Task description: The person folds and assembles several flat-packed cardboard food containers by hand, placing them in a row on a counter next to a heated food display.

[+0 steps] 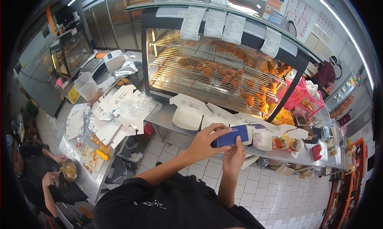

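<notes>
Head view: a blue box is being gripped from above by the left hand and pinched from below by the right hand. Just beyond both hands, open white cartons are being kept on the counter.

Both hands held a blue box above the steel counter: the left hand gripped its near end, the right hand touched it from below. Fried chicken lay on racks in the warming cabinet behind.
</notes>
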The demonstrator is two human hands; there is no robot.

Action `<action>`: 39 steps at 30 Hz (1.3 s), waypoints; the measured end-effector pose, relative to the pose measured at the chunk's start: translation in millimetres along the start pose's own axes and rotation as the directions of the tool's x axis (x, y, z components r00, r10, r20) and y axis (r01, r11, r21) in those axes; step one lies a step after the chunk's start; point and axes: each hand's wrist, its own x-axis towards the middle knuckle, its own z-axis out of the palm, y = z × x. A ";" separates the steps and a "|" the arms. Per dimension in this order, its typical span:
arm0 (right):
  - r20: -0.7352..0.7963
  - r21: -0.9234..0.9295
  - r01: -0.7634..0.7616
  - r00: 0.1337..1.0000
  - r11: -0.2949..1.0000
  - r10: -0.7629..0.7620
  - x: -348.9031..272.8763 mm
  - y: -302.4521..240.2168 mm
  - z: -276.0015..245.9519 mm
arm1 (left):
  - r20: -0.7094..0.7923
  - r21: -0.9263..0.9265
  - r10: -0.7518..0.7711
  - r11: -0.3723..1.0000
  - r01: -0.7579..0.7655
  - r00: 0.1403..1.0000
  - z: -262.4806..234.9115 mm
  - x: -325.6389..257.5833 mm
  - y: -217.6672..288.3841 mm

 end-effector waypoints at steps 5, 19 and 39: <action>0.177 -0.061 -0.057 0.982 0.996 0.067 14.1 -32.6 -29.6 | 0.237 0.114 0.370 0.907 -0.404 0.898 -7.2 11.1 -2.1; -0.072 0.035 0.132 0.989 0.991 -0.129 -5.7 -11.4 21.5 | -0.064 -0.201 0.188 0.959 -0.198 0.980 15.1 11.7 1.9; 0.214 -0.654 0.082 0.973 0.752 0.081 19.7 93.9 -45.3 | -0.606 -0.188 -0.362 0.930 0.315 0.708 -5.5 -100.8 -79.9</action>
